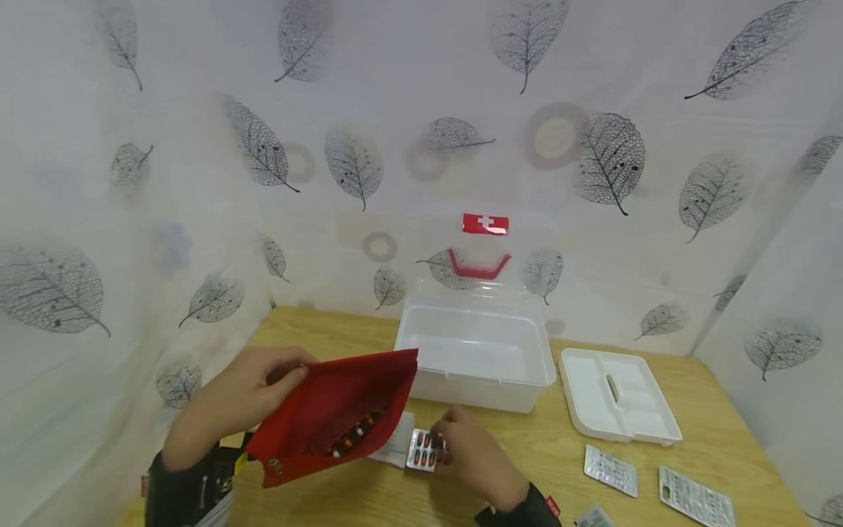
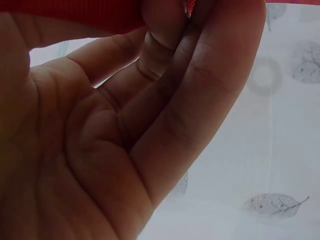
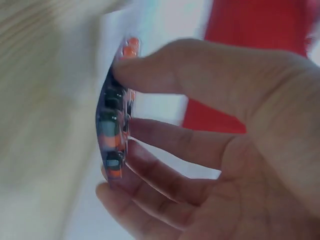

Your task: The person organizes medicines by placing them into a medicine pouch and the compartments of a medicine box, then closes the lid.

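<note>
In the head view, the left hand (image 1: 253, 388) pinches the red pouch (image 1: 349, 388) by its edge, mouth gaping, and something like capsules (image 1: 358, 433) sits inside; that looks like part of the job done! Over the counter (image 1: 714, 424), the right hand (image 1: 474, 454) has a capsule pack (image 1: 421, 449), outside the pouch, so that one is left, it seems. Blister packs (image 1: 611, 471) lie at the right, one cut off by the frame's bottom edge. Left wrist view: fingers bent against red fabric, tips hidden. Right wrist view: thumb and fingers clamp the pack nearly edge-on, blurred, its printing impossible to read.
</note>
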`<action>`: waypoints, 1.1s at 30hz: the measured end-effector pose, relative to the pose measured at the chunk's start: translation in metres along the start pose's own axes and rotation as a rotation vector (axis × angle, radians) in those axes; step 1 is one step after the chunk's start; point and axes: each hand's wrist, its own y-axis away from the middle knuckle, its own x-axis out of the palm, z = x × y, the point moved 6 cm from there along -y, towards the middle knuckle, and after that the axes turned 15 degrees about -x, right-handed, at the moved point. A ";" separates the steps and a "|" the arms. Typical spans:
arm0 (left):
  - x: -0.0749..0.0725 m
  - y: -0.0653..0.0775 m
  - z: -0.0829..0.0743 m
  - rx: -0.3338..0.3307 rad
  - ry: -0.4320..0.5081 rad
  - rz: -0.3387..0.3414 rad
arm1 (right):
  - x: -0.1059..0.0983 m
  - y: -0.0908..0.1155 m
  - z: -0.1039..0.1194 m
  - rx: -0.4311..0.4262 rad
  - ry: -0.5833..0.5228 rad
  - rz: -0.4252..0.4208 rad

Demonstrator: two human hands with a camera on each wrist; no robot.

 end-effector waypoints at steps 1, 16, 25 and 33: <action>0.001 -0.002 -0.002 0.008 0.000 0.002 | -0.006 0.001 0.005 -0.007 -0.011 0.009; 0.018 -0.011 -0.013 0.102 0.041 0.075 | -0.074 0.024 0.058 -0.028 -0.046 -0.087; 0.018 -0.012 -0.017 0.108 0.050 0.080 | -0.088 0.029 0.066 -0.138 -0.104 -0.150; 0.021 -0.007 -0.020 0.113 0.065 0.106 | -0.097 0.013 0.082 -0.210 -0.162 -0.328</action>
